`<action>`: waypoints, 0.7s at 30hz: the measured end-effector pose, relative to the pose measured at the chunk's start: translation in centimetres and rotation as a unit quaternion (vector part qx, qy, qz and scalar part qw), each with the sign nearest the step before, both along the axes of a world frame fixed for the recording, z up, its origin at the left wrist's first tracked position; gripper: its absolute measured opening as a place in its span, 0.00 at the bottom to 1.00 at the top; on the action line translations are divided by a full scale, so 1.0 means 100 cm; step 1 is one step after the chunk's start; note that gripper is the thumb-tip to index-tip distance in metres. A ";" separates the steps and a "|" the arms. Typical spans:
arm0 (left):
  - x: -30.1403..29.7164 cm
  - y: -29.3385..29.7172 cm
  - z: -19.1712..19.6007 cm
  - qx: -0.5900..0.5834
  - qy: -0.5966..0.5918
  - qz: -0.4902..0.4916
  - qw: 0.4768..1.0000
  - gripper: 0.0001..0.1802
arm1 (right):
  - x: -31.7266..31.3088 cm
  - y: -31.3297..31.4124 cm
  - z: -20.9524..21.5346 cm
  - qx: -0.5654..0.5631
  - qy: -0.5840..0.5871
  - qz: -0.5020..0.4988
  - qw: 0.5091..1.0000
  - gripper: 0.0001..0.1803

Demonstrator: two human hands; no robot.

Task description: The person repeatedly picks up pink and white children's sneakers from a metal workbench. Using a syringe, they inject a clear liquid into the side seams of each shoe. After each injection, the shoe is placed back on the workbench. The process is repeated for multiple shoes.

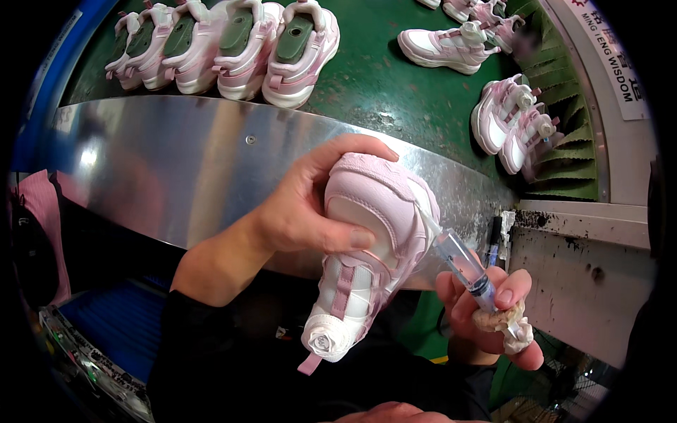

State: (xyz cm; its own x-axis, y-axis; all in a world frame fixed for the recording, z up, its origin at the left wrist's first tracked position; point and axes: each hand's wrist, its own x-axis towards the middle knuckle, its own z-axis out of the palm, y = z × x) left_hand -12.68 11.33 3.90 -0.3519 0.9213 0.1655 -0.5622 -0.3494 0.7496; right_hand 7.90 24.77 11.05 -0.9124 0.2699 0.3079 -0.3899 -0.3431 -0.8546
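My left hand (310, 211) grips a pink and white sneaker (374, 218) round its toe, thumb across the upper. The shoe is held with its toe away from me and its heel-side pull tab toward me; a white round dial sits on its tongue. A clear syringe (460, 259) is in my right hand (493, 310), fingers wrapped round its barrel and plunger end. Its pale tip points at the seam between the sole and upper on the shoe's right side and appears to touch it. Whitish wrapping covers the plunger end.
Several similar shoes with dark green inserts (296, 39) stand in a row on the green belt (381, 92) at far left. More pink and white shoes (444, 49) lie at far right beside green flaps (564, 141). A metal ledge (211, 155) borders the belt. A blue tray (116, 321) is at lower left.
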 end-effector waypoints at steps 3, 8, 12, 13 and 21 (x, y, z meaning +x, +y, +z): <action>0.000 -0.002 0.003 -0.022 -0.015 0.006 1.000 0.44 | 0.001 0.000 -0.003 -0.002 0.004 0.001 1.000 0.42; -0.002 0.001 0.001 -0.027 -0.005 0.011 1.000 0.45 | 0.001 0.002 -0.010 0.000 0.019 0.006 1.000 0.43; -0.004 0.001 -0.002 -0.008 -0.010 0.016 1.000 0.42 | 0.005 0.002 -0.014 0.008 0.017 0.003 1.000 0.43; -0.005 0.001 -0.003 0.006 -0.015 0.013 1.000 0.41 | 0.008 0.002 -0.016 0.009 0.016 0.002 1.000 0.43; -0.012 0.002 -0.012 -0.019 -0.052 0.033 0.998 0.41 | 0.026 0.003 -0.040 0.019 0.013 -0.018 1.000 0.46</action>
State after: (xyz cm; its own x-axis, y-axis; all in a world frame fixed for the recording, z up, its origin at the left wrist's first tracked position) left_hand -13.84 11.50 2.67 -0.4258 0.9002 0.0911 -0.6142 -0.3615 0.7015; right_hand 10.45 25.12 7.03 -0.8938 0.2902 0.3420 -0.4235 -0.2951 -0.8565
